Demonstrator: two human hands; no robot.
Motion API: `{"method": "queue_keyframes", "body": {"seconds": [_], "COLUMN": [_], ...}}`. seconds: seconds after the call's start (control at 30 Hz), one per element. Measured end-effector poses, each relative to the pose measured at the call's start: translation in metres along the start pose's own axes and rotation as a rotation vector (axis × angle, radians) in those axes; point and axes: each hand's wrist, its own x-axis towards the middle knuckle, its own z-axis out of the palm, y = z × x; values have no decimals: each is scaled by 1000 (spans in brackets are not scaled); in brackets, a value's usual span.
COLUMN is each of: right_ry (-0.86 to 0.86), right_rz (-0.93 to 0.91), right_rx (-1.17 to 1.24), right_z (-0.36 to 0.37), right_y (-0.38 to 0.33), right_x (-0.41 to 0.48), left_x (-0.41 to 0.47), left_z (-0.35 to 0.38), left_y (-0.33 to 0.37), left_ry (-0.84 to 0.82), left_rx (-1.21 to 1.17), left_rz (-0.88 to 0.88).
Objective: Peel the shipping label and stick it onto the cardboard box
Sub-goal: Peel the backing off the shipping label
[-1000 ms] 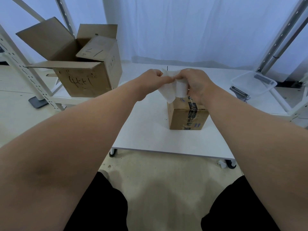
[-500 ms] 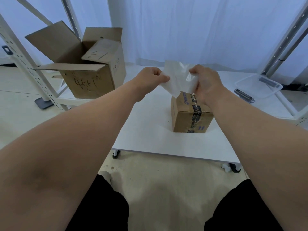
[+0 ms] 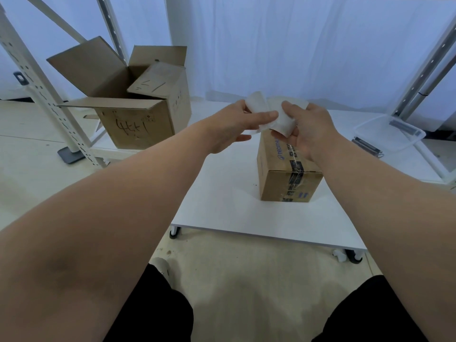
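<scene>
A small taped cardboard box [image 3: 278, 183] stands on the low white table [image 3: 234, 208], right of centre. Above its far top edge both hands hold a curled white shipping label [image 3: 260, 108]. My left hand [image 3: 234, 127] pinches the label's left part between thumb and fingers. My right hand [image 3: 306, 129] grips the folded right part of the sheet, palm toward me. The sheet is bent into a loop between the hands, so its printed face and its backing cannot be told apart. The box's top is partly hidden behind my right hand.
A large open cardboard box [image 3: 138, 107] with handwriting sits on a low shelf at the left, beside a white perforated rack post [image 3: 42, 95]. A clear plastic tray [image 3: 387, 134] lies at the right. White curtains hang behind the table. The table rolls on castors.
The sheet, stretched flat between the hands half a second ago, is now curled and folded. Both hands have come closer together above the box.
</scene>
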Motion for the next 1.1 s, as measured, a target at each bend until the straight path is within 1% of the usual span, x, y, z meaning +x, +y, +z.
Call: {"method": "queue_keyframes", "body": {"seconds": [0.07, 0.2, 0.3, 0.4, 0.53, 0.6, 0.7, 0.77, 0.83, 1.0, 1.1], "right_ry": [-38, -82, -109, -155, -211, -197, -151, -133, -113, -111, -130], "right_rz": [-9, -8, 1, 43, 61, 59, 54, 54, 48, 24, 13], "right_rx": [6, 34, 26, 8, -15, -15, -29, -40, -47, -3, -2], "right_z": [0, -3, -5, -4, -2, -2, -4, -6, -7, -12, -14], "right_y": [-1, -3, -3, -4, -4, -4, -3, -2, -2, -6, -8], "right_x": [-2, -3, -2, -3, -4, -4, -3, -2, -2, -3, -6], "left_x": [2, 4, 5, 5, 5, 3, 0, 1, 3, 3, 4], "left_z": [2, 2, 0, -3, -7, -8, -10, -10, -9, -1, 5], "left_y": [-1, -3, -4, -3, -3, -2, -4, -5, -5, -6, -8], "left_ry": [18, 78, 130, 226, 406, 493, 544, 548, 511, 277, 230], "left_rx": [4, -92, -111, -127, -159, -127, 56, 127, 167, 223, 202], "left_rz": [-11, -2, 20, 43, 58, 87, 152, 173, 161, 44, 10]}}
